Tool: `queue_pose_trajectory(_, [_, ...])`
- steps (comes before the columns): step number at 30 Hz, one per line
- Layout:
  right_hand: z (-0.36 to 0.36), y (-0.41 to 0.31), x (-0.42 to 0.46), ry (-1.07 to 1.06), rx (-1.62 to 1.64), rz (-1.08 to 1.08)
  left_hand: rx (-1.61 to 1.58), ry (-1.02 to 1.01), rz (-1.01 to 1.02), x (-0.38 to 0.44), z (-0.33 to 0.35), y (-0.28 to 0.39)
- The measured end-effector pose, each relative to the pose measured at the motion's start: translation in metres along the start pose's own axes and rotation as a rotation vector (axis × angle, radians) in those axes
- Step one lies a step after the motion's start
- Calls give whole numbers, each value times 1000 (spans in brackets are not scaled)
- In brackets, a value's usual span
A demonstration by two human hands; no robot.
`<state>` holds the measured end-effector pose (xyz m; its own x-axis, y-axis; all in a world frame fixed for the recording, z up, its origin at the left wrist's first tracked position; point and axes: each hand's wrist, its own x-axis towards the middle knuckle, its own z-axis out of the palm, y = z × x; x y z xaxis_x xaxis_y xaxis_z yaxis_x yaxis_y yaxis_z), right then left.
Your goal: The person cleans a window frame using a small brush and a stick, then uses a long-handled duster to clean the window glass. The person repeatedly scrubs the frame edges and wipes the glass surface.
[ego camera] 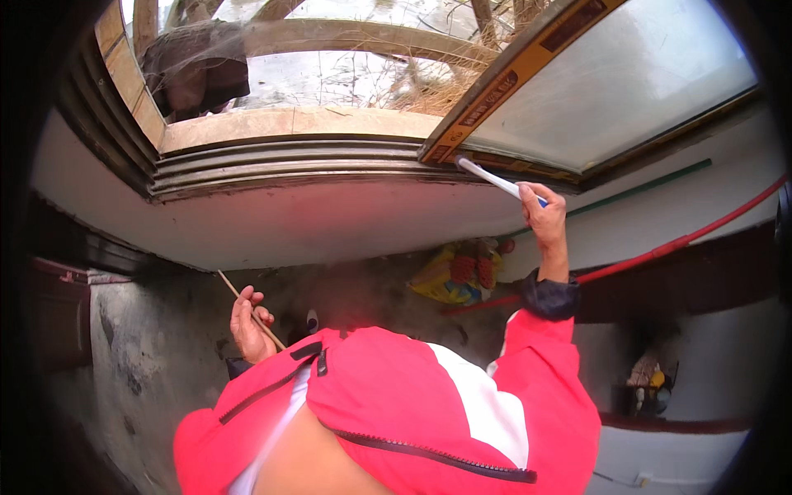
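My right hand (546,218) grips the handle of a slim white brush (492,177) that has a blue patch near the hand. The brush's head meets the lower corner of a sliding window sash (495,99); its bristles are too small to make out. Left of the sash runs the grooved metal window track (291,164), exposed along the open half. Low on the left, my left hand (250,331) holds a thin wooden stick (230,284) between thumb and fingers. The stick slants, its upper end free and its lower end passing in front of the red jacket (396,396).
A green rod (640,187) and a red pole (668,250) slant along the right wall. A yellow bag (430,281) with red clogs (473,269) lies on the floor below. Beyond the tiled sill (359,122), dark cloth (198,77) hangs near wooden beams (365,36).
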<state>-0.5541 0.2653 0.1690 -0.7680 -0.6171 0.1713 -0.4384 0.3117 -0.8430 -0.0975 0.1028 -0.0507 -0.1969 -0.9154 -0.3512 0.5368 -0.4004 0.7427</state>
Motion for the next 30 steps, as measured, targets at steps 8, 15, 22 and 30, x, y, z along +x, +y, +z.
queue_pose_trajectory(8, [87,4,34,-390,48,-64,19,91,2,-88,44,-62])
queue_pose_trajectory(15, [98,-30,24,-349,60,-261,31,109,77,-123,39,-57])
queue_pose_trajectory(22, [52,-12,57,-345,-137,-199,-33,194,91,-139,-11,-63])
queue_pose_trajectory(30, [74,-46,65,-339,-327,-365,-36,176,92,-138,-28,-54])
